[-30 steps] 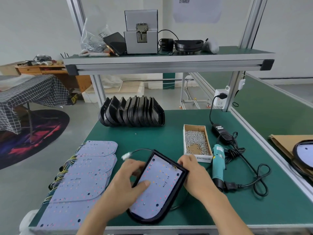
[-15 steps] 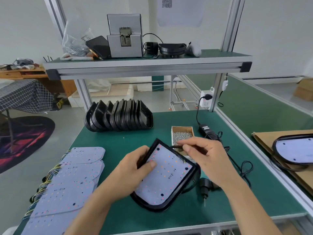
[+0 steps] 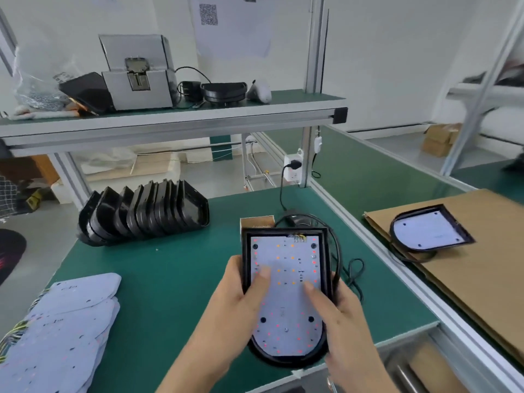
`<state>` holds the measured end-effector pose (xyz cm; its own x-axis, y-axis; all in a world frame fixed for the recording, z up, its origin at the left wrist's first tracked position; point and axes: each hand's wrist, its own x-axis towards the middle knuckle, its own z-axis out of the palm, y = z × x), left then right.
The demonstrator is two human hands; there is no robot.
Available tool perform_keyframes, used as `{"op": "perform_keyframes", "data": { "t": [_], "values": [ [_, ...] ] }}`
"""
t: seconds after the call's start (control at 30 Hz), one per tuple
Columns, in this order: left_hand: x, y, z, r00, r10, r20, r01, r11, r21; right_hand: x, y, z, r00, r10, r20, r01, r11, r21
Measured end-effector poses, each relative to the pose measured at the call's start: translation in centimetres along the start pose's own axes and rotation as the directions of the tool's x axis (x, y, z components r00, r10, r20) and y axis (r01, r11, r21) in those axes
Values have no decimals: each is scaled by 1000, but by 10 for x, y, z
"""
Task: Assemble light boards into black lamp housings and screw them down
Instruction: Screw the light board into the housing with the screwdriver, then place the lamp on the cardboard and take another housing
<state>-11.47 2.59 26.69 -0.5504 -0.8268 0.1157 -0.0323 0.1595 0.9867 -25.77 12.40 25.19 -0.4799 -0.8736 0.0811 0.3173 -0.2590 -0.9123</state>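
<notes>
Black lamp housing with light board seated, my left hand and right hand gripping it over the counter's near edge, thumbs pressing; I judge screws next.

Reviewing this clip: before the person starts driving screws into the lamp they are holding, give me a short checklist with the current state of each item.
1. White LED light board seated inside the black D-shaped lamp housing: ok, it lies within the rim.
2. Housing held steady: ok, left hand and right hand grip its sides, thumbs on the board.
3. Board wires tucked in: cannot tell; coloured wires show at the top edge.
4. Screws within reach: cannot tell; the cardboard box is mostly hidden behind the housing.
5. Screwdriver in hand: not ok; both hands are occupied and no driver is in view.
6. Bare green bench top to set it down: ok.
</notes>
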Motion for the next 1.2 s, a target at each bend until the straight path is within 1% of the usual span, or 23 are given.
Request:
{"op": "perform_keyframes", "data": {
  "t": [0.07,0.13,0.2,0.27,0.33,0.43,0.5,0.6,0.67,0.73,0.8,0.87,1.0,1.2],
  "values": [
    [6,10,5,986,-14,169,-1,996,93,-1,-5,-12,999,4,-33,-3,999,47],
    [14,21,13,954,-25,299,-19,989,143,-1,-11,-23,999,7,-48,0,989,150],
    [25,33,26,928,-6,371,-30,995,91,3,-16,-35,994,4,-110,25,967,255],
    [38,38,48,903,18,430,-1,999,-40,10,-22,-48,974,-14,-228,86,946,312],
    [53,36,81,907,21,421,68,979,-193,24,-29,-64,938,-30,-344,152,931,331],
    [78,26,144,938,-26,345,158,920,-359,52,-41,-94,867,6,-498,195,916,350],
    [93,21,185,941,-102,323,235,883,-407,70,-48,-118,831,41,-554,214,897,387],
    [110,21,234,922,-194,334,334,836,-435,91,-56,-156,795,51,-604,258,873,413],
    [114,23,255,904,-223,366,377,820,-431,102,-59,-178,782,61,-620,293,842,453],
    [111,24,266,876,-240,419,417,813,-406,111,-60,-198,757,102,-645,296,827,478],
    [105,20,269,852,-251,459,427,841,-332,118,-58,-219,703,147,-696,305,822,481],
    [97,12,264,838,-276,471,428,868,-253,123,-57,-239,625,185,-758,318,827,464],
    [72,-10,246,855,-256,451,374,907,-194,130,-48,-263,494,194,-848,272,891,363],
    [40,-34,217,892,-171,419,250,958,-141,142,-46,-272,364,208,-908,98,961,259]
  ]
}}
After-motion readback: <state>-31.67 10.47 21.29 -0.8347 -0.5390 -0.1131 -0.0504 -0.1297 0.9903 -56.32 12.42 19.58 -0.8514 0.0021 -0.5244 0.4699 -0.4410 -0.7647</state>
